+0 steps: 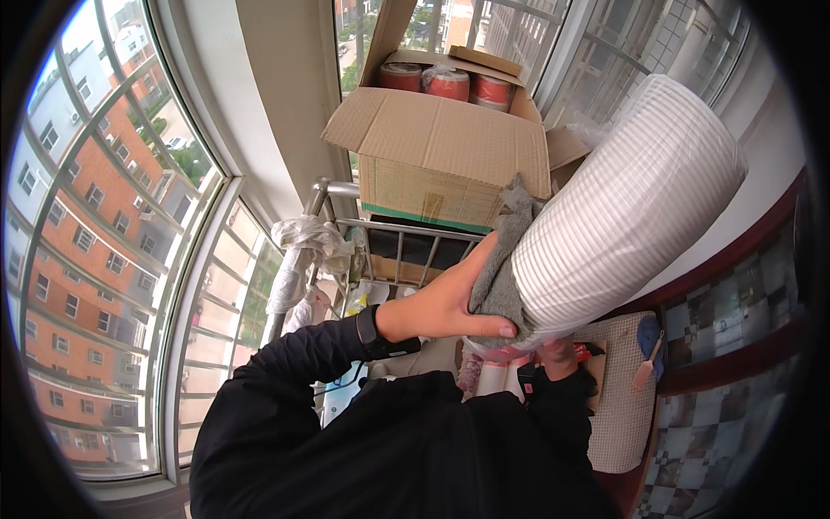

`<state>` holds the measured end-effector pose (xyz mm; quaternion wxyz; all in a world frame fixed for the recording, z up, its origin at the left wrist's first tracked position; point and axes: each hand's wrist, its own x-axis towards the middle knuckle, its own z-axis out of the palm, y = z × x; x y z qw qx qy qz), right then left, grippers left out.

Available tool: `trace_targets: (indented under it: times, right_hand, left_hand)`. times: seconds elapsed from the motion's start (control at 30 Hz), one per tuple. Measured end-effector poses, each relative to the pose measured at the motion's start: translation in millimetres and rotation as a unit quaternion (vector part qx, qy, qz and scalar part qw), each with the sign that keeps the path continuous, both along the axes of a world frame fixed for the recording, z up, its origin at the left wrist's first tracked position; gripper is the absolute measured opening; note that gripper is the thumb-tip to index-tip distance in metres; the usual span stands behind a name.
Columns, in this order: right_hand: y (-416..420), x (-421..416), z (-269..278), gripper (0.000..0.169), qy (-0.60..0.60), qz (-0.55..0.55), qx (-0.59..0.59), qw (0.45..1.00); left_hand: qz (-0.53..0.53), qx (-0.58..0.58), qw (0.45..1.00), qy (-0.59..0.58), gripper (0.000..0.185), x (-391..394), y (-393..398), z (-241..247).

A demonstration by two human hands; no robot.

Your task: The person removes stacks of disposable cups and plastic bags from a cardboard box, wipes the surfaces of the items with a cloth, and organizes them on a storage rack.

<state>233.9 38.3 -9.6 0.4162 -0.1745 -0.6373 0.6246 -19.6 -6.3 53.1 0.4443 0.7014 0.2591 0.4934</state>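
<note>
A long stack of white disposable paper bowls (632, 201) in clear plastic wrap rises tilted toward the upper right before me. My left hand (447, 295) presses a grey cloth (499, 292) against the side of the stack near its lower end, thumb toward me. Beneath that end is my right hand (554, 357), holding the stack from below; its fingers are mostly hidden. Beyond the stack stands an open cardboard box (447, 162), its front flap folded outward. Several red-and-white wrapped stacks (447, 84) stand inside it.
A metal rail frame (415, 230) runs below the box, with white plastic bags (311, 240) tied at its corner. Barred windows (97, 259) line the left side. At lower right lies a padded seat (619, 402) with a pink brush-like tool (645, 368) on it.
</note>
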Motion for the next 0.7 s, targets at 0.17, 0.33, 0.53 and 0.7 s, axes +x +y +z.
trace_targets:
  times: [0.17,0.33,0.53,0.7]
  right_hand:
    - [30.2,56.9,-92.7,0.097,-0.049,-0.158,0.041,0.985]
    - [4.0,-3.1,44.3,0.122,0.017,-0.16,0.048,0.986]
    - [-18.2,-17.6,64.9,0.149,-0.005,-0.245,0.084,0.966]
    - [-14.5,-8.2,44.4,0.138,-0.026,-0.231,0.083,0.969]
  left_hand:
    - [0.051,-0.061,0.996,-0.05,0.125,25.9,-20.5,-57.3]
    - [0.18,0.008,0.982,-0.061,0.112,28.0,-10.2,-86.2]
    - [0.23,0.325,0.906,0.142,0.082,27.3,-9.4,-54.1]
    - [0.144,0.231,0.933,0.235,0.077,16.7,-8.0,-51.3]
